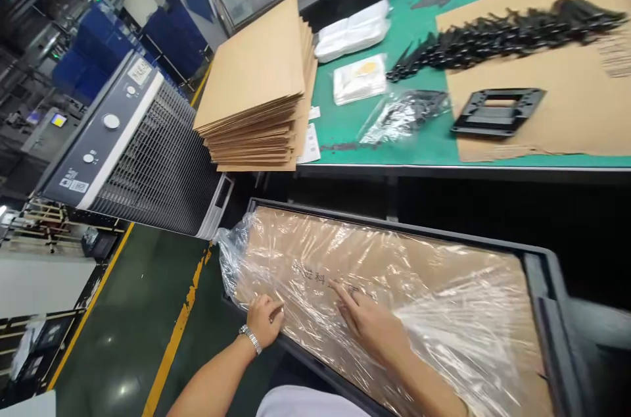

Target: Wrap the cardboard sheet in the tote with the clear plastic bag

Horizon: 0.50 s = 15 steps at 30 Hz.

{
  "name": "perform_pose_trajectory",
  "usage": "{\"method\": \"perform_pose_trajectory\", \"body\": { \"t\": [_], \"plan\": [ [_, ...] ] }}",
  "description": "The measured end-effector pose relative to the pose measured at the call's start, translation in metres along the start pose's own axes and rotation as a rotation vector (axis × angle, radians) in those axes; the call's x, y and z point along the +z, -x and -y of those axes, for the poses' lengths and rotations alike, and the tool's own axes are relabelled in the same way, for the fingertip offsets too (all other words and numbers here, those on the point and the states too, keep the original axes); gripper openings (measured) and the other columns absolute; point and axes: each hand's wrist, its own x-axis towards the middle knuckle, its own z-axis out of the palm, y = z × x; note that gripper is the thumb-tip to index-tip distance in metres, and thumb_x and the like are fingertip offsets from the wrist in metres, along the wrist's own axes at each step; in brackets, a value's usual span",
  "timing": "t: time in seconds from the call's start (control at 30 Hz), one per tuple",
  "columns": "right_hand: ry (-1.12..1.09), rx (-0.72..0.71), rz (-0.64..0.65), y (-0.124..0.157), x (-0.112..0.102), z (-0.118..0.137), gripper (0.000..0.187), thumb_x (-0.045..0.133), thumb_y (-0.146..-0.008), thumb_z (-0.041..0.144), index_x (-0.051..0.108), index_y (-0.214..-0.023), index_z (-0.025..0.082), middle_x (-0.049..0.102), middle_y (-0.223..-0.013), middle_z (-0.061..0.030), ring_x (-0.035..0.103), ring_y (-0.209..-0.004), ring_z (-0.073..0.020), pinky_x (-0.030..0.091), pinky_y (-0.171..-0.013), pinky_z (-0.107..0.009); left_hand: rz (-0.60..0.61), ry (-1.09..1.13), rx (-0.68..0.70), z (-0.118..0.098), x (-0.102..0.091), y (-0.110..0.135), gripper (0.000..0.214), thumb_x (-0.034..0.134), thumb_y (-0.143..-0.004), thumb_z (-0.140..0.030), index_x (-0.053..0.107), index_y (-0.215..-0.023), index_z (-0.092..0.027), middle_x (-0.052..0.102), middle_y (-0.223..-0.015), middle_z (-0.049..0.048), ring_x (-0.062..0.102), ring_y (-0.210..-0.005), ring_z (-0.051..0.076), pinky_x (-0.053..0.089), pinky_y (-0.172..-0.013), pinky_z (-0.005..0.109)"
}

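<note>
Because the plastic film (pixel 458 325) lies loose and crinkled over the cardboard sheet (pixel 374 243) in the dark tray (pixel 539 272), the head view suggests a hard tug could tear it or drag it askew. At seven o'clock of the sheet, the left hand (pixel 265 319) curls, pinching the film's edge; at six, the right hand (pixel 372 325) presses flat, fingers slightly spread

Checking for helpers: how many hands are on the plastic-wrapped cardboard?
2: left hand at the near edge of the plastic-wrapped cardboard, right hand flat on it. None looks hidden.
</note>
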Motion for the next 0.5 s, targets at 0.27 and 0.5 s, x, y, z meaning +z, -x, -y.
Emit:
{"method": "perform_pose_trajectory", "body": {
  "t": [0.27,0.5],
  "plan": [
    [0.199,-0.062,0.033,0.031,0.045,-0.03,0.034,0.033,-0.082,0.014,0.059,-0.104,0.017,0.056,-0.064,-0.0045,0.053,-0.052,-0.0175,0.042,-0.046,-0.027,-0.694,0.475,-0.695,0.017,-0.046,-0.07,0.082,0.069,-0.062,-0.032,0.028,-0.131,-0.018,0.019,-0.141,0.017,0.016,-0.131,0.033,0.019,-0.105,0.046],
    [0.135,0.068,0.05,0.024,0.044,-0.032,0.042,0.026,-0.091,0.03,0.064,-0.101,0.016,0.066,-0.079,-0.0056,0.062,-0.061,-0.0191,0.051,-0.048,-0.027,-0.365,1.054,-0.802,0.065,-0.092,-0.137,0.031,0.071,-0.06,-0.019,0.057,-0.085,-0.007,0.064,-0.082,0.0116,0.062,-0.081,0.024,0.05,-0.073,0.038]
  ]
}}
